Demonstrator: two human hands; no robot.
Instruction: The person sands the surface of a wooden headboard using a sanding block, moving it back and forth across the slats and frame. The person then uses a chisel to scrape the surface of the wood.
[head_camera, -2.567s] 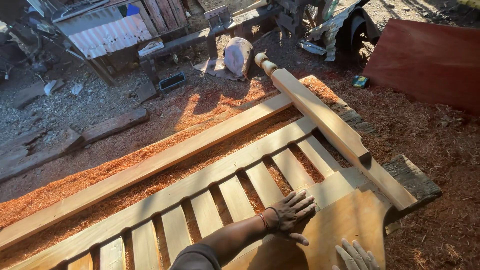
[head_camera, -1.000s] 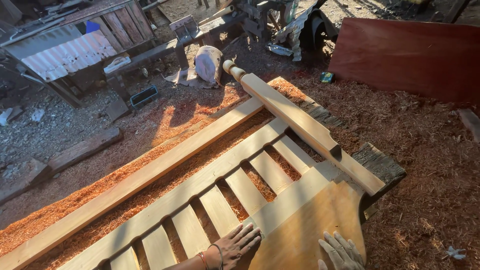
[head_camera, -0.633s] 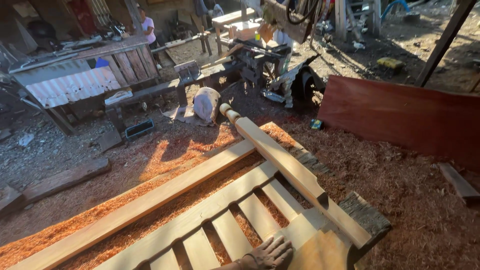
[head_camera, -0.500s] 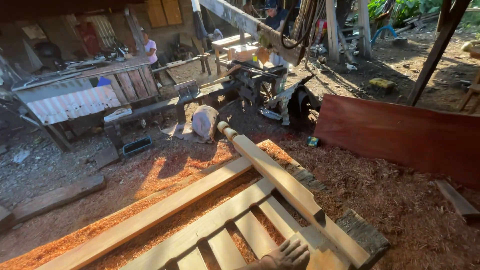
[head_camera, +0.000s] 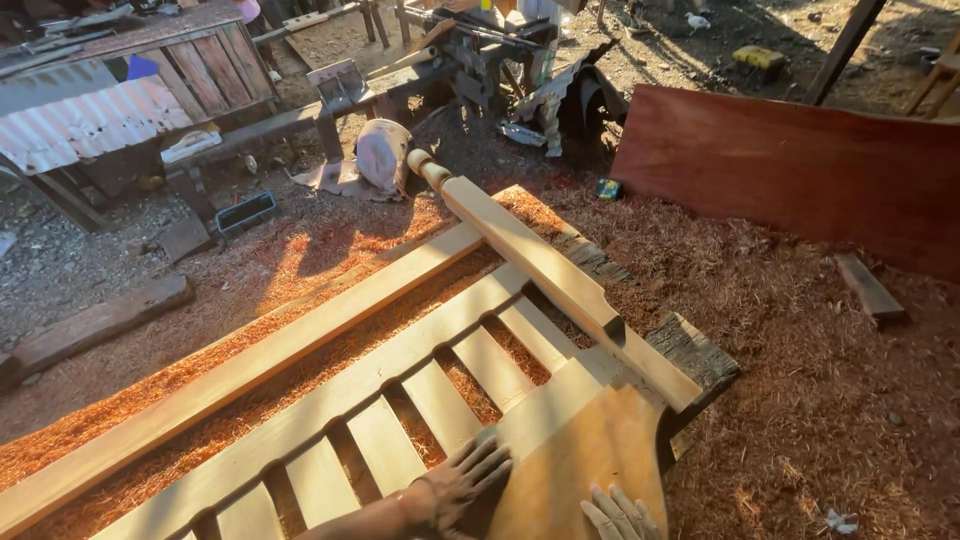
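I see my left hand (head_camera: 462, 482) spread flat, grasping nothing, on the slatted wooden frame (head_camera: 430, 385) at lower centre. My right hand (head_camera: 618, 515), fingers apparently open too, rests on its panel (head_camera: 590, 455); sawdust (head_camera: 780, 330) lies around.

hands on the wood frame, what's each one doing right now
Left hand: open, palm flat on the wooden frame, holding nothing.
Right hand: open, fingers spread on the frame's panel, holding nothing.

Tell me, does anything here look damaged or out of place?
Nothing looks damaged. The wooden frame lies flat on sawdust, both hands, left hand and right hand, flat on it. Its corner post rests on a rough dark slab.
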